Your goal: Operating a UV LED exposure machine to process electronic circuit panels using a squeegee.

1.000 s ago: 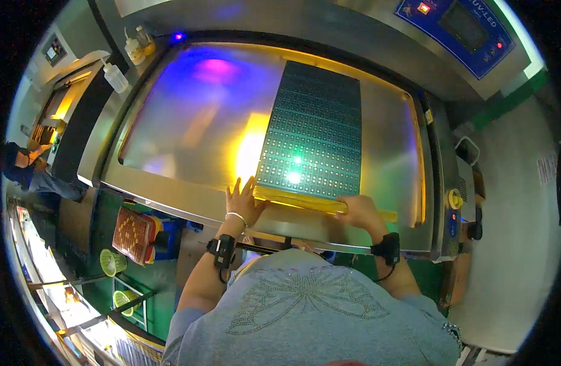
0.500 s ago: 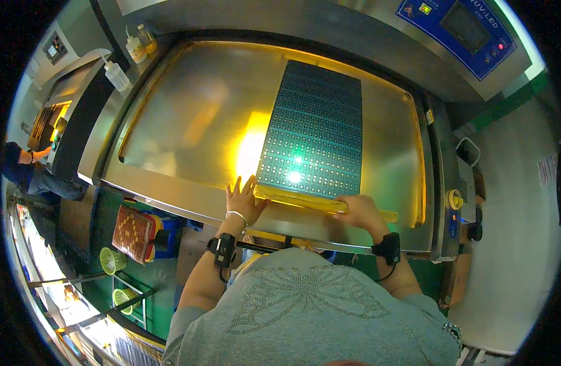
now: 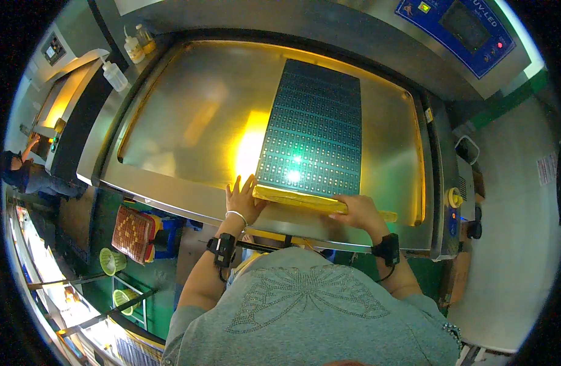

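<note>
A dark teal perforated panel (image 3: 314, 122), dotted with rows of small bright spots, lies flat on the metal bed of the machine. Along its near edge runs a yellow bar (image 3: 296, 198), long and narrow, its right end poking out past my right hand (image 3: 361, 211). That hand is closed round the bar right of its middle. My left hand (image 3: 245, 200) rests with fingers spread at the panel's near left corner, by the bar's left end; its thumb side seems to touch the bar. Both wrists carry small black strapped devices.
A blue control panel (image 3: 463, 33) sits at the upper right above the bed. Squeeze bottles (image 3: 114, 75) stand at the bed's far left. A yellow knob (image 3: 455, 198) is on the right side. A patterned cushioned stool (image 3: 133, 235) and green baskets (image 3: 113, 261) are at lower left. Another person works beyond.
My hands, the panel and the yellow bar stay almost in place. At the far left, the other person's arm has shifted and the nearby machine's lit opening looks different.
</note>
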The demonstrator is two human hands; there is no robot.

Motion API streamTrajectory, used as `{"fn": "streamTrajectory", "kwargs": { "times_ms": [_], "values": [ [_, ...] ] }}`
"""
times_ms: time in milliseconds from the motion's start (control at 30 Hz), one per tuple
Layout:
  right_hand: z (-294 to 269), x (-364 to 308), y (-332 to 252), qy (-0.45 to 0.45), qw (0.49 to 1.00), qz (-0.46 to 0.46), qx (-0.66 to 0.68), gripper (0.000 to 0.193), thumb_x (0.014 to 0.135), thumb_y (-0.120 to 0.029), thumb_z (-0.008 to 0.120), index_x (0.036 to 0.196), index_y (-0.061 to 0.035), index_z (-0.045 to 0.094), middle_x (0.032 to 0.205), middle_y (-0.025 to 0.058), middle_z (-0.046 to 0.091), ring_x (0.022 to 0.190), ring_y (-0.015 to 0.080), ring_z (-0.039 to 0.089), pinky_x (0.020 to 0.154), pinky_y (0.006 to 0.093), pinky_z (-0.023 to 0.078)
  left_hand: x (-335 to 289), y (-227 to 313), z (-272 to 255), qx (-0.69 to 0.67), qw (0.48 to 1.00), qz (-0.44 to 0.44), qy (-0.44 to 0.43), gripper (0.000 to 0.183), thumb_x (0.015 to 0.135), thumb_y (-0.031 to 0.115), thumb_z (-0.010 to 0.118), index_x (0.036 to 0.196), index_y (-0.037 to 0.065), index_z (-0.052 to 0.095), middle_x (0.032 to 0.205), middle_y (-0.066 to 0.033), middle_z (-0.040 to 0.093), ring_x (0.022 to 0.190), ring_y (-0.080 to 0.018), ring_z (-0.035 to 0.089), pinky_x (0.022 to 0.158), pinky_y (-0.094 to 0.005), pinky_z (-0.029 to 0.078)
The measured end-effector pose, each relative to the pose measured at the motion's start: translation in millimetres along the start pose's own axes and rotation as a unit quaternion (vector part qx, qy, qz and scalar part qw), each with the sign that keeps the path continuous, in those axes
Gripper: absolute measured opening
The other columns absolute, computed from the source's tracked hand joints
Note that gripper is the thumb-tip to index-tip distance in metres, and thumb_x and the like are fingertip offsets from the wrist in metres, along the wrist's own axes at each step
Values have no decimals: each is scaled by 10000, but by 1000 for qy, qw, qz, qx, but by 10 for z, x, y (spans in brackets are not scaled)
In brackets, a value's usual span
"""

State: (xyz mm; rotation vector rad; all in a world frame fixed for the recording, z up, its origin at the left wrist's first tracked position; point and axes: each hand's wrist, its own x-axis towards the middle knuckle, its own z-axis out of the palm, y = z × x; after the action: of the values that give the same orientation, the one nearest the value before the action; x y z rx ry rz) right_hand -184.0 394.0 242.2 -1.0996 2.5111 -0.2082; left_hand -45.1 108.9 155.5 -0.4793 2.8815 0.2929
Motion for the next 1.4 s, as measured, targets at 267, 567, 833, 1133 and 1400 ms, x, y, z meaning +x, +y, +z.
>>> {"fn": "streamTrajectory", "kwargs": {
  "times_ms": [267,567,833,1133,1400],
  "values": [
    [34,-20,5,4,1000,-3,-6,592,720,-544,620,1138,-126,586,966,146,650,885,339,615,774,442,484,-27,2,36,-18,999,3,46,702,808,482,567,1369,130,337,1428,-60,303,1337,-300,222,1069,-520,190],
    [144,-78,18,12,1000,-15,-14,530,749,-479,622,1155,-142,574,1015,134,632,922,324,598,790,431,479,-140,-61,158,-158,965,51,205,301,693,222,694,892,38,564,920,-135,528,942,-325,487,957,-458,339],
    [315,-113,-62,54,997,-47,1,449,756,-350,640,1140,-123,586,961,154,618,897,339,577,773,419,464,-164,-50,200,-128,945,79,291,283,656,165,691,860,42,539,879,-131,504,913,-332,480,956,-463,342],
    [366,-89,-64,34,999,-27,-15,615,647,-137,733,1219,-137,506,1077,122,584,991,329,556,838,414,462,-161,-29,193,-150,933,80,318,294,653,167,695,877,44,549,887,-129,512,916,-324,483,944,-453,353],
    [375,-97,-78,46,999,-25,12,610,657,-94,719,1226,-123,500,1168,134,558,1047,334,532,883,421,440,-147,-10,162,-138,936,73,315,293,657,167,681,891,43,556,892,-130,519,918,-321,488,950,-453,351]
  ]
}}
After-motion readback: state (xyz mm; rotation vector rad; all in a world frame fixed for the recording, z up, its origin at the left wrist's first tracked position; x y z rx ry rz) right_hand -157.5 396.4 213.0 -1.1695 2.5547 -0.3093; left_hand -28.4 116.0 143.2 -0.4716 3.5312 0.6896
